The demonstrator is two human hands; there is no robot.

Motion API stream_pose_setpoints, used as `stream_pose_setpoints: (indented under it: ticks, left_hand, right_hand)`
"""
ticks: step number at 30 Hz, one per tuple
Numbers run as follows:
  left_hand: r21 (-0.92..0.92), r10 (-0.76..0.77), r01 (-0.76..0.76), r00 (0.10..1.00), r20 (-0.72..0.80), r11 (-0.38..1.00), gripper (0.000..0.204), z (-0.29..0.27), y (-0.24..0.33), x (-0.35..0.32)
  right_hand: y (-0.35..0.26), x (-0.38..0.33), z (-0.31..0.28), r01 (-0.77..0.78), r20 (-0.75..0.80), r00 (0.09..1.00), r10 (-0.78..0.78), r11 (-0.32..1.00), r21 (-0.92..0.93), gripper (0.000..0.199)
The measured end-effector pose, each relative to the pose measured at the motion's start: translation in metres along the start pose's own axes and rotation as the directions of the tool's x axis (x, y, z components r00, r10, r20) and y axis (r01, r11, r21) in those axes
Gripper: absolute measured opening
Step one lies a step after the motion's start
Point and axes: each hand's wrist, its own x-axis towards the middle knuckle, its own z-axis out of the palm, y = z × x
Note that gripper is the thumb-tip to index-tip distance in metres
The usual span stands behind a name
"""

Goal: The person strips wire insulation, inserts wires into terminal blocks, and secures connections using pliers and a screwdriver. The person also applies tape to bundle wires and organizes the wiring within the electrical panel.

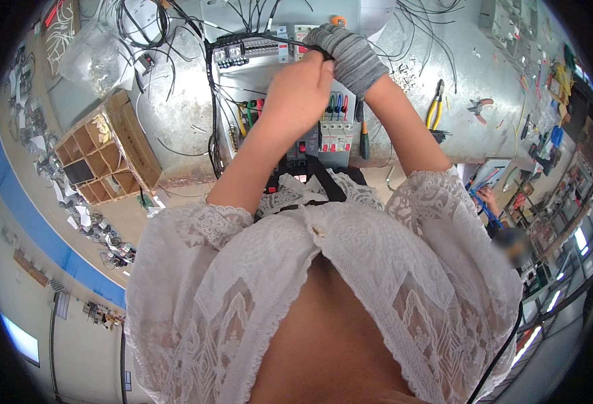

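Note:
My left hand [300, 93], bare, has its thumb and fingers pinched at a bundle of black wires [210, 94]. Beside it, my right hand [350, 57] wears a grey knit glove and closes on the same bundle; the exact grip is partly hidden by the fingers. The bundle runs left across a metal panel, then bends down its left side. Under it sits a row of grey terminal blocks [259, 48]. Nearer to me on the panel are white circuit breakers [335, 140] with red parts, with red, blue and green wires at their upper side.
A screwdriver [364, 143] lies right of the panel, with yellow-handled pliers [435, 108] and a cutter [480, 108] farther right. At left stand a divided cardboard box [135, 131] and a clear plastic bag [94, 64]. Another person's hand [488, 200] shows at lower right.

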Motion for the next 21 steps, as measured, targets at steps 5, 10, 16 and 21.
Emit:
stream_pose_setpoints:
  ticks: [5, 10, 16, 21]
  left_hand:
    - [-0.743, -0.394, 0.32, 0.916, 0.082, 0.589, 0.023, 0.013, -0.021, 0.003]
    - [-0.943, -0.169, -0.061, 0.978, -0.122, 0.328, 0.005, 0.038, -0.048, 0.02]
    - [-0.993, -0.126, -0.102, 0.986, -0.109, 0.06, 0.006, 0.048, -0.038, 0.027]
    - [-0.977, -0.057, -0.181, 0.98, -0.188, 0.11, 0.009, 0.049, -0.039, 0.036]
  right_hand:
    - [0.002, -0.006, -0.006, -0.185, 0.021, 0.981, 0.191, 0.909, 0.373, 0.021]
    - [0.009, 0.0, -0.015, -0.42, 0.261, 0.889, 0.376, 0.445, 0.791, 0.019]
    - [0.036, -0.007, -0.011, -0.7, 0.608, 0.678, 0.414, 0.111, 0.705, 0.03]
    - [0.036, -0.014, -0.027, -0.57, 0.419, 0.808, 0.414, 0.368, 0.735, 0.034]
